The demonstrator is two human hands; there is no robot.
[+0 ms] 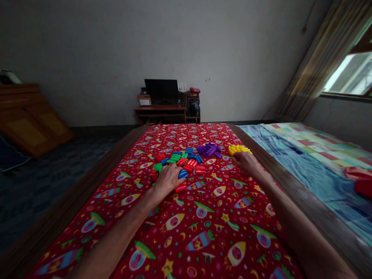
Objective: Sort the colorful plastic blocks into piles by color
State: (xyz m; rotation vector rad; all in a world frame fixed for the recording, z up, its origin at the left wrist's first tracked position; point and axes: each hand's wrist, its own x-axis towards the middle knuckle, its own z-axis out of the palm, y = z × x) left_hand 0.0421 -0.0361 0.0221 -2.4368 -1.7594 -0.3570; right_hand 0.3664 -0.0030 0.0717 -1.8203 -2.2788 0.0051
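Observation:
A heap of small plastic blocks in red, green and blue (pixel 181 159) lies on a red cloth printed with rockets (pixel 203 217). My left hand (pixel 167 179) rests palm down at the near edge of the heap, fingers curled over a few pieces, with a blue block (pixel 183 174) and a red block (pixel 180 188) beside it. A cluster of purple blocks (pixel 208 149) lies further right. My right hand (pixel 245 159) reaches a small pile of yellow blocks (pixel 237 148) and touches its near side; its fingertips are hidden.
The cloth covers a long wooden table (pixel 279 166). A bed with a patchwork sheet (pixel 314 155) runs along the right, with a red object (pixel 359 180) on it. A low desk with a dark monitor (pixel 162 91) stands at the far wall. Wooden boards (pixel 31 120) lean at the left.

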